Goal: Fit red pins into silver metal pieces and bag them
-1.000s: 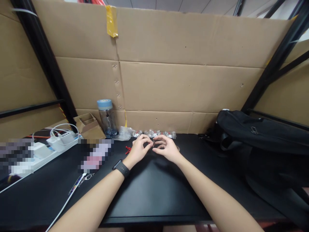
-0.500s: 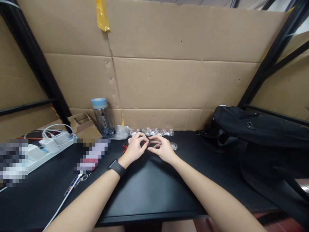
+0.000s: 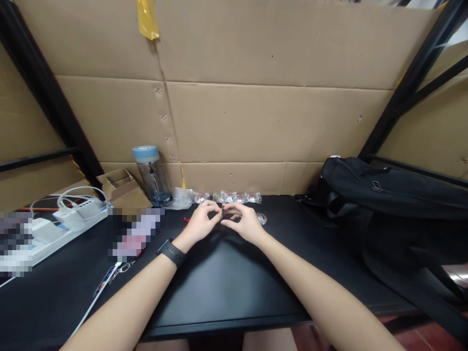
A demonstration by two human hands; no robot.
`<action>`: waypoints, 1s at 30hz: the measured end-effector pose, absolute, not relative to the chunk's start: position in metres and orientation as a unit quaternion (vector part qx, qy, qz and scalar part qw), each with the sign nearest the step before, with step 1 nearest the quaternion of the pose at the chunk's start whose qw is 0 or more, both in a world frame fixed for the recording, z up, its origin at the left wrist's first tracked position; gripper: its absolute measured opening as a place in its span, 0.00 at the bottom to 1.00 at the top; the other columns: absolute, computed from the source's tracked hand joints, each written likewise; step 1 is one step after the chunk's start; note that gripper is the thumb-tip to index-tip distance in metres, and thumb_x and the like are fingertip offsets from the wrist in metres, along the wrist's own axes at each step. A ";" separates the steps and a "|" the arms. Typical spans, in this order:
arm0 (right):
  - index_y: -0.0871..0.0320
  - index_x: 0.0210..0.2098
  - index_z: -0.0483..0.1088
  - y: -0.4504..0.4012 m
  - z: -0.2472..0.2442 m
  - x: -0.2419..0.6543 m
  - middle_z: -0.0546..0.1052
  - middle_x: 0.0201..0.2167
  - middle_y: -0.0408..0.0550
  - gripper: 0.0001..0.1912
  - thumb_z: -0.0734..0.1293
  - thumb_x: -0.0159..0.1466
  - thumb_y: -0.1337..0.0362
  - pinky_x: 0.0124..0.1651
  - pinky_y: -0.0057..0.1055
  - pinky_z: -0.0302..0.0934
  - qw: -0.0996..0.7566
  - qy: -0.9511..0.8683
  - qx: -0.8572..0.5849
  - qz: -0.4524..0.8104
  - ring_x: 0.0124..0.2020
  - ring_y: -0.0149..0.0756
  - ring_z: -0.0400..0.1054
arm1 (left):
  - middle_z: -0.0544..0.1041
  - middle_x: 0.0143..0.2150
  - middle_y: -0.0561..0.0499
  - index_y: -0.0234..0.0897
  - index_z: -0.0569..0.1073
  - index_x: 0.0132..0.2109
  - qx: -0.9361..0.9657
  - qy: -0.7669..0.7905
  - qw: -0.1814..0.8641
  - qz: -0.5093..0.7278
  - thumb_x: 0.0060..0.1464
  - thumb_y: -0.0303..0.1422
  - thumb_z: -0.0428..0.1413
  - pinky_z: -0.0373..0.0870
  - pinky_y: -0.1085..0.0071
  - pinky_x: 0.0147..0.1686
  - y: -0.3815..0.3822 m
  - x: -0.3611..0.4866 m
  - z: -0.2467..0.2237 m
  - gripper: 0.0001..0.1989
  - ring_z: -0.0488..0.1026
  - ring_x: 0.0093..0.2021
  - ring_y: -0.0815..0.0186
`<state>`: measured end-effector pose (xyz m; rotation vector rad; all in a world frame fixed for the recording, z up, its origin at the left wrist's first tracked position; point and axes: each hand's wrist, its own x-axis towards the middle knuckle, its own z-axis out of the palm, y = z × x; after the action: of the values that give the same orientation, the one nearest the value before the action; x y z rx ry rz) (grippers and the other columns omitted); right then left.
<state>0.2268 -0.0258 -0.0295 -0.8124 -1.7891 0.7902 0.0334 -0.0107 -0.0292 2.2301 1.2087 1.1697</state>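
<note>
A small, thin, dark brownish piece [image 3: 223, 211] stands on edge between my two hands, too small to name. My left hand [image 3: 199, 222], with a black watch at its wrist, pinches it between thumb and fingers. My right hand [image 3: 246, 224] curls its thumb and fingers around the other side, at or touching the piece. Something red and cord-like [image 3: 186, 222] lies on the black table beside my left hand, partly hidden by it. A clear round item [image 3: 262, 219] rests just right of my right hand.
Several clear-wrapped round pieces [image 3: 252, 197] line the back edge. To the left stand a blue-lidded bottle [image 3: 152, 178], an open cardboard box [image 3: 126, 187] and a white power strip [image 3: 73, 224] with cables. A black backpack [image 3: 391, 204] fills the right side.
The view has shifted slightly. Both hands stay together over the table with small finger movements, and the dark piece between them shows more plainly now.
</note>
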 end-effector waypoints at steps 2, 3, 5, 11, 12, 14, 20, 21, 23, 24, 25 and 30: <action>0.55 0.44 0.74 -0.024 -0.032 0.227 0.81 0.46 0.51 0.21 0.78 0.53 0.58 0.45 0.37 0.73 0.502 -0.699 -0.338 0.381 0.44 0.44 0.79 | 0.75 0.45 0.47 0.39 0.79 0.36 0.792 0.426 0.140 0.414 0.58 0.35 0.57 0.66 0.61 0.55 -0.012 0.033 -0.027 0.08 0.72 0.49 0.60; 0.56 0.43 0.75 -0.023 -0.033 0.227 0.81 0.45 0.51 0.21 0.78 0.53 0.56 0.45 0.37 0.73 0.503 -0.685 -0.341 0.402 0.42 0.44 0.79 | 0.75 0.44 0.47 0.39 0.79 0.36 0.792 0.428 0.130 0.415 0.58 0.36 0.57 0.66 0.60 0.56 -0.012 0.032 -0.027 0.08 0.72 0.49 0.59; 0.57 0.42 0.76 -0.022 -0.034 0.226 0.82 0.42 0.51 0.21 0.76 0.55 0.52 0.43 0.37 0.74 0.498 -0.673 -0.347 0.422 0.39 0.43 0.80 | 0.74 0.44 0.48 0.39 0.79 0.35 0.786 0.435 0.125 0.421 0.59 0.37 0.57 0.64 0.59 0.58 -0.010 0.031 -0.028 0.09 0.72 0.48 0.60; 0.60 0.42 0.78 -0.022 -0.034 0.225 0.82 0.38 0.53 0.20 0.68 0.64 0.49 0.38 0.35 0.73 0.489 -0.668 -0.347 0.441 0.38 0.44 0.80 | 0.75 0.43 0.49 0.41 0.81 0.35 0.767 0.440 0.153 0.441 0.58 0.42 0.58 0.65 0.60 0.58 -0.005 0.029 -0.033 0.12 0.73 0.47 0.60; 0.60 0.42 0.78 -0.022 -0.035 0.225 0.82 0.38 0.53 0.19 0.69 0.63 0.50 0.38 0.35 0.73 0.488 -0.669 -0.353 0.435 0.38 0.45 0.80 | 0.75 0.43 0.48 0.41 0.81 0.35 0.765 0.442 0.154 0.442 0.58 0.42 0.59 0.65 0.60 0.57 -0.005 0.030 -0.034 0.11 0.73 0.47 0.60; 0.60 0.41 0.78 -0.021 -0.034 0.227 0.82 0.36 0.52 0.15 0.70 0.63 0.54 0.39 0.36 0.73 0.482 -0.685 -0.366 0.405 0.36 0.44 0.80 | 0.75 0.43 0.48 0.40 0.81 0.34 0.767 0.442 0.160 0.436 0.57 0.41 0.59 0.67 0.61 0.55 -0.005 0.030 -0.035 0.10 0.73 0.47 0.60; 0.57 0.35 0.74 -0.023 -0.029 0.235 0.78 0.40 0.49 0.04 0.66 0.65 0.67 0.47 0.36 0.69 0.390 -0.819 -0.392 0.153 0.40 0.38 0.74 | 0.78 0.43 0.49 0.41 0.79 0.38 0.791 0.446 0.174 0.381 0.59 0.37 0.56 0.68 0.62 0.52 -0.005 0.031 -0.037 0.09 0.73 0.47 0.60; 0.56 0.35 0.73 -0.024 -0.028 0.236 0.77 0.43 0.49 0.03 0.66 0.65 0.68 0.48 0.36 0.68 0.369 -0.832 -0.397 0.119 0.42 0.38 0.73 | 0.78 0.45 0.49 0.41 0.79 0.41 0.787 0.455 0.168 0.380 0.61 0.36 0.54 0.67 0.62 0.53 -0.006 0.032 -0.037 0.09 0.73 0.48 0.59; 0.56 0.37 0.71 -0.025 -0.028 0.237 0.74 0.46 0.49 0.03 0.65 0.67 0.67 0.49 0.36 0.67 0.336 -0.847 -0.404 0.079 0.46 0.39 0.71 | 0.78 0.48 0.50 0.44 0.78 0.46 0.792 0.457 0.162 0.372 0.64 0.36 0.50 0.66 0.61 0.54 -0.008 0.033 -0.036 0.12 0.72 0.50 0.60; 0.55 0.38 0.71 -0.026 -0.028 0.238 0.74 0.46 0.49 0.03 0.65 0.67 0.67 0.50 0.35 0.66 0.327 -0.851 -0.406 0.069 0.47 0.39 0.70 | 0.78 0.49 0.50 0.45 0.79 0.46 0.804 0.444 0.163 0.359 0.65 0.37 0.50 0.65 0.61 0.56 -0.009 0.033 -0.036 0.13 0.72 0.51 0.60; 0.55 0.38 0.70 -0.026 -0.028 0.239 0.73 0.47 0.49 0.03 0.64 0.68 0.67 0.50 0.35 0.66 0.323 -0.853 -0.406 0.065 0.49 0.39 0.70 | 0.78 0.50 0.51 0.45 0.79 0.45 0.820 0.429 0.164 0.342 0.65 0.38 0.50 0.64 0.61 0.57 -0.010 0.034 -0.036 0.13 0.72 0.51 0.60; 0.55 0.37 0.69 -0.023 -0.025 0.244 0.71 0.49 0.50 0.04 0.63 0.69 0.68 0.55 0.36 0.63 0.323 -0.862 -0.386 0.064 0.51 0.39 0.68 | 0.78 0.51 0.52 0.47 0.81 0.43 0.858 0.412 0.131 0.279 0.57 0.41 0.60 0.64 0.59 0.57 -0.017 0.037 -0.035 0.09 0.70 0.53 0.57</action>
<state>0.2440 -0.0230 -0.0246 -1.0129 -2.2607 0.1692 0.0369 -0.0167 -0.0348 2.4906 1.1956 0.8104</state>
